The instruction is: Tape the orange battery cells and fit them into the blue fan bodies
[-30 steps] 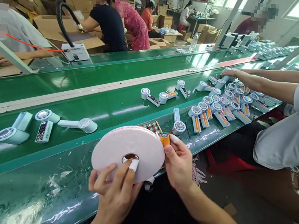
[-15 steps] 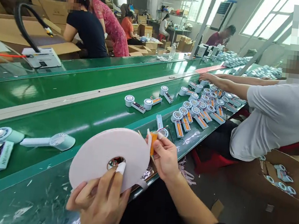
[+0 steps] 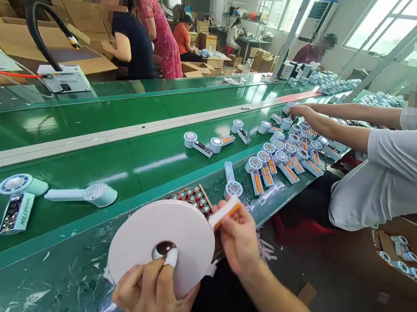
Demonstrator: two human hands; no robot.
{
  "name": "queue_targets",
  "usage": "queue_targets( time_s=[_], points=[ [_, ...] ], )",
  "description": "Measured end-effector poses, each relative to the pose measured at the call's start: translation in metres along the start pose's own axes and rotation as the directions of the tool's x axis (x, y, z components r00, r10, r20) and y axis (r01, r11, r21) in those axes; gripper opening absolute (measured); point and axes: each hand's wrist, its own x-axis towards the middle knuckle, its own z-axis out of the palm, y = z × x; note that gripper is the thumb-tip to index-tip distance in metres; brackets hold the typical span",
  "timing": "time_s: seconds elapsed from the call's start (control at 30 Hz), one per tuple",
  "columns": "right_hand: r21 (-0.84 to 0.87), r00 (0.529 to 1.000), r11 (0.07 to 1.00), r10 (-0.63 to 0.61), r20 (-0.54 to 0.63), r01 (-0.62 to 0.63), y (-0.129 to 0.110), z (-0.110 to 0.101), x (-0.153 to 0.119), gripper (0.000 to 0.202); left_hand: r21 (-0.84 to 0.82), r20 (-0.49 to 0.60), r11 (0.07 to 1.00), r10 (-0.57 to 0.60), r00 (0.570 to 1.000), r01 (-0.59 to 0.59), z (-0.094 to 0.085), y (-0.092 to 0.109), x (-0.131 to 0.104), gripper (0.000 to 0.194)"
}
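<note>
My left hand [image 3: 157, 289] grips a large white tape roll [image 3: 136, 238] at its lower edge, with a white-wrapped fingertip beside the centre hole. Just right of the roll, my right hand [image 3: 239, 236] pinches an orange battery [image 3: 231, 213] with a white strip along it. Behind the roll is a tray of several round battery cells [image 3: 194, 197], partly hidden by it. A light-blue fan [image 3: 233, 188] lies on the table edge beyond my right hand.
Several blue fans [image 3: 254, 163] with orange batteries lie in rows along the green belt [image 3: 119, 156]. More fan parts [image 3: 16, 213] lie at left. A person in white [image 3: 408, 167] reaches over the fans at right. A box of fans [image 3: 377, 288] stands lower right.
The roll now sits lower and further right in view, uncovering the tray of cells. My right hand has tilted the battery, and its white side shows more. The view has shifted slightly.
</note>
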Motion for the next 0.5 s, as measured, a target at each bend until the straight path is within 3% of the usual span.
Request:
queue_targets(
  time_s=[0.03, 0.07, 0.13, 0.2, 0.27, 0.37, 0.43, 0.5],
  points=[
    [-0.054, 0.994, 0.993, -0.107, 0.007, 0.107, -0.017, -0.004, 0.019, 0.041, -0.012, 0.032, 0.999, 0.049, 0.998, -0.048, -0.005, -0.005, 0.000, 0.054],
    [-0.086, 0.960, 0.958, -0.278, -0.029, 0.274, -0.035, -0.008, 0.037, 0.037, -0.018, 0.071, 0.997, 0.080, 0.994, -0.079, -0.012, -0.010, 0.004, 0.053],
    [-0.165, 0.861, 0.855, -0.506, -0.054, 0.492, -0.066, -0.019, 0.066, 0.038, -0.047, 0.195, 0.996, 0.084, 0.977, -0.076, -0.025, -0.025, 0.022, 0.061],
    [-0.239, 0.886, 0.858, -0.462, 0.031, 0.455, -0.078, -0.033, 0.075, 0.047, -0.160, 0.382, 0.987, 0.069, 0.921, -0.008, -0.034, -0.048, 0.048, 0.074],
    [-0.324, 0.947, 0.890, -0.313, 0.075, 0.320, -0.076, -0.052, 0.064, 0.058, -0.307, 0.502, 0.941, 0.034, 0.864, 0.141, -0.034, -0.086, 0.074, 0.066],
    [-0.466, 0.979, 0.864, -0.202, 0.029, 0.192, -0.069, -0.090, 0.033, 0.058, -0.199, 0.444, 0.894, -0.282, 0.850, 0.401, -0.025, -0.165, 0.098, 0.048],
    [-0.511, 0.983, 0.847, -0.185, -0.023, 0.147, -0.068, -0.110, 0.018, 0.055, -0.033, 0.399, 0.918, -0.351, 0.847, 0.396, -0.014, -0.217, 0.106, 0.047],
    [-0.521, 0.981, 0.845, -0.184, -0.067, 0.123, -0.070, -0.122, 0.012, 0.053, 0.055, 0.448, 0.954, -0.288, 0.846, 0.296, 0.000, -0.256, 0.113, 0.049]
  ],
)
